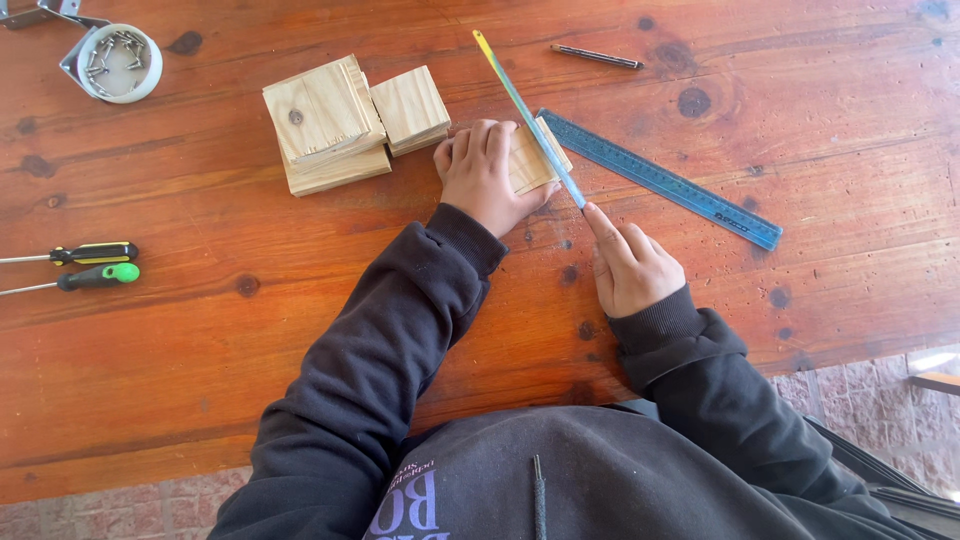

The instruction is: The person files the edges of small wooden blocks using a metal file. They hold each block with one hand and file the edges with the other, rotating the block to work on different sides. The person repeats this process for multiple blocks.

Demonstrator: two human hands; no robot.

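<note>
My left hand (pixel 482 172) presses down on a small pale wooden block (pixel 532 162) lying on the red-brown wooden table (pixel 250 330). My right hand (pixel 628 262) grips the near end of a thin saw blade (pixel 525 113), index finger stretched along it. The blade slants away across the block's right side, its yellow tip pointing to the far side of the table. Both arms wear dark sleeves.
A blue ruler (pixel 660 178) lies slanted just right of the block. Stacked wooden blocks (pixel 330 125) and another block (pixel 410 108) sit left of my left hand. A white bowl of screws (pixel 118 62) stands far left. Two screwdrivers (pixel 95 265) lie at the left edge; a pencil (pixel 597 56) lies beyond.
</note>
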